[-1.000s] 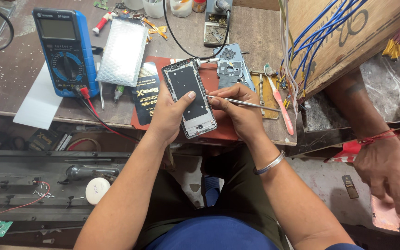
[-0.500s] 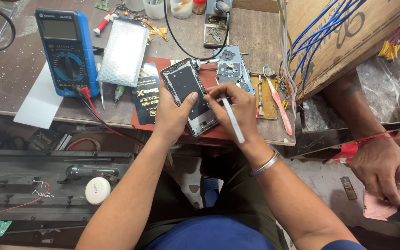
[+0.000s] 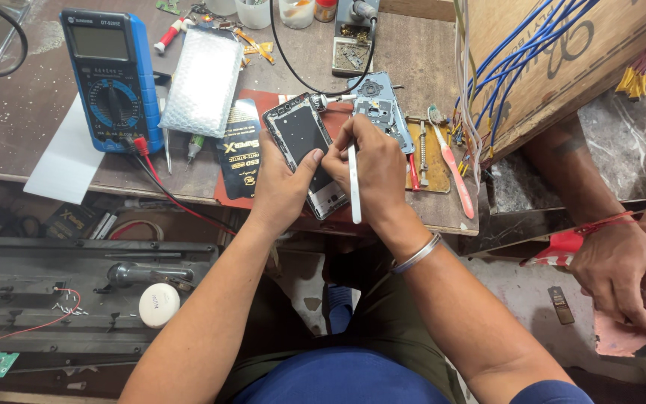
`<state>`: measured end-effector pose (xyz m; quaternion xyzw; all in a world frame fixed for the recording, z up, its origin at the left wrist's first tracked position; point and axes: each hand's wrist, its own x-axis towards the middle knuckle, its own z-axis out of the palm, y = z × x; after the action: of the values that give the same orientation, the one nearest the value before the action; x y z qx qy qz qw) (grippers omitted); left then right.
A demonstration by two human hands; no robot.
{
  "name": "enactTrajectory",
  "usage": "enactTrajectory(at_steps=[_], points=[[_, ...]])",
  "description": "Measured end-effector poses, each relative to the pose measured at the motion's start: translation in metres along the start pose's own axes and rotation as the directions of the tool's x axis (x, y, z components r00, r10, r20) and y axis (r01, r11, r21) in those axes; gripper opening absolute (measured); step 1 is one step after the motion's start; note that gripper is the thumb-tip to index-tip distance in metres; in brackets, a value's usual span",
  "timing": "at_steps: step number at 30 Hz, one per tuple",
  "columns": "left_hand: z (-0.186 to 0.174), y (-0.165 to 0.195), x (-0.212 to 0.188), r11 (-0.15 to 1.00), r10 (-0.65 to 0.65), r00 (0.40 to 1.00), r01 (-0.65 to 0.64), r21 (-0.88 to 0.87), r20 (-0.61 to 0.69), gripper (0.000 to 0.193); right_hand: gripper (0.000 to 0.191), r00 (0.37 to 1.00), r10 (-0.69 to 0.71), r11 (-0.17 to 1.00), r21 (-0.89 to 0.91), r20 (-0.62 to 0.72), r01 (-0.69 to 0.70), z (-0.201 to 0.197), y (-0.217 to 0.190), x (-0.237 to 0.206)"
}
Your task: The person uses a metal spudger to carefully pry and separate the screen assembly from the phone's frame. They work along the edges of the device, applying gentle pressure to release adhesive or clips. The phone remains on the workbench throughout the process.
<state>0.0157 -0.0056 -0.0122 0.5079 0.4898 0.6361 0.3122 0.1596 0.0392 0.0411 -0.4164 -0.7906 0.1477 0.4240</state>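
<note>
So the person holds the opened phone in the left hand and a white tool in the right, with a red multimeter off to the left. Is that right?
Not quite: the head view shows the multimeter is blue, not red. The rest holds: the left hand holds the opened phone, and the right hand holds a white tool.

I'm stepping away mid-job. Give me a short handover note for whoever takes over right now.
Left hand: grips the opened phone from its left side, thumb on its face, over the bench edge.
Right hand: holds a white tool, fingertips at the phone's right edge.
Done: back is off; a removed phone part lies just behind.
Left: phone not reassembled. Meter and pink tool lie nearby.
</note>
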Motion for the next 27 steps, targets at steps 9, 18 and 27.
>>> enactTrajectory(at_steps=[9, 18, 27], points=[[0.002, 0.000, 0.001, 0.997, -0.069, 0.997, 0.070, 0.031, -0.015, 0.048, 0.023, 0.967, 0.206, 0.872, 0.422, 0.148, -0.250, 0.010, 0.019, 0.001], [0.000, 0.006, 0.005, 0.979, -0.189, 0.982, 0.188, -0.084, 0.002, 0.049, 0.014, 0.905, 0.269, 0.342, 0.845, 0.330, -0.410, -0.010, 0.042, 0.008], [-0.004, -0.001, 0.010, 0.823, -0.239, 0.967, 0.249, -0.511, 0.086, 0.044, 0.034, 0.824, 0.176, 0.619, 0.590, 0.539, -0.518, -0.066, 0.030, -0.066]])
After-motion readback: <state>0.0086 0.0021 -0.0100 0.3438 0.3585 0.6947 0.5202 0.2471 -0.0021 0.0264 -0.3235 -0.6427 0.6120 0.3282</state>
